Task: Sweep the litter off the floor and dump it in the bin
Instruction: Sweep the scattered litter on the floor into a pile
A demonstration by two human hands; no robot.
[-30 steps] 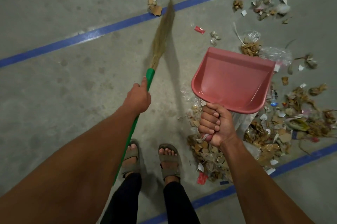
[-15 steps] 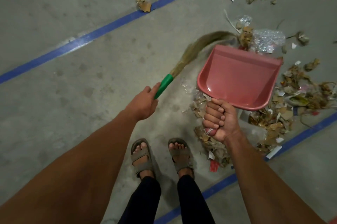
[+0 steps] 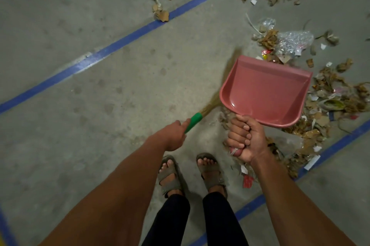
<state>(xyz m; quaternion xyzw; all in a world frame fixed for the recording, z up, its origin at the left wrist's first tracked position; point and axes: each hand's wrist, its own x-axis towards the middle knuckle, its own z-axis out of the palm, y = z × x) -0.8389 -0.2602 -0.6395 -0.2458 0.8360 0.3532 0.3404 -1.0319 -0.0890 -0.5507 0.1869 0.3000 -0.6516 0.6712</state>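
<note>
Dustpan [image 3: 264, 89]: pink, empty, right hand [image 3: 243, 139] fisted round handle | Broom [image 3: 208, 105]: left hand [image 3: 174, 135] curled on green grip, bristles slanting up along pan's left side | Litter [image 3: 328, 101]: right of and beyond pan mouth; right hand nearer

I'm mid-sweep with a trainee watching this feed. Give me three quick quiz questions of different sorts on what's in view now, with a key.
1. True or false: the pink dustpan already has litter lying in it.
2. Multiple choice: the left hand holds the broom by
A. its straw bristles
B. its green grip
C. the dustpan's rim
3. Fill in: the thickest litter pile lies on the floor to the ____ of the dustpan, as seen in the picture.

Key
1. False: its tray shows bare.
2. B
3. Right; the right hand grips the dustpan's handle beside that pile.
</note>
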